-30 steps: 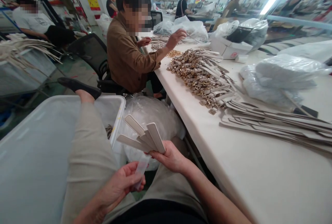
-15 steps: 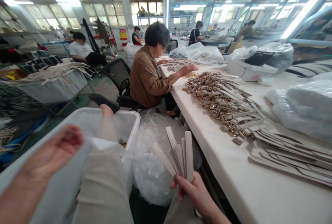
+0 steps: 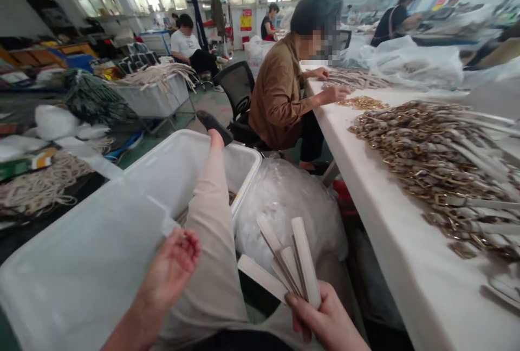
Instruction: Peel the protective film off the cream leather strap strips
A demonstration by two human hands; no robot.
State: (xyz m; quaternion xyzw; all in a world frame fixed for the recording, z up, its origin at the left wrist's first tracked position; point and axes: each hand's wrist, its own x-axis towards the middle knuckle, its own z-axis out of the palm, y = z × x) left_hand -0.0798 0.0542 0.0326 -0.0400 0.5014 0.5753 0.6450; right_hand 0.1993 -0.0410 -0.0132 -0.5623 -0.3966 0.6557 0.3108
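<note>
My right hand (image 3: 320,313) is closed around the lower ends of several short beige strap pieces (image 3: 305,256), which fan out upward above my lap. My left hand (image 3: 173,264) is raised over my leg at the near side of a white plastic tub (image 3: 77,215), fingers curled in. A strip of clear plastic film (image 3: 167,223) sticks out from its fingertips and trails up and left across the tub. How firmly the fingers grip the film is hard to see. My outstretched leg (image 3: 209,199) lies across the tub, its foot past the far rim.
To the right, a white table (image 3: 365,194) bears a big heap of straps with gold buckles (image 3: 430,161). A bulging clear plastic bag (image 3: 284,205) stands between tub and table. A co-worker in a brown jacket (image 3: 280,91) sits at the table; a grey cart of straps (image 3: 162,96) is behind.
My view has swung left. My left hand has come inward and lower over my leg, with the film now trailing up to the left. The right hand still holds the fanned strap pieces.
</note>
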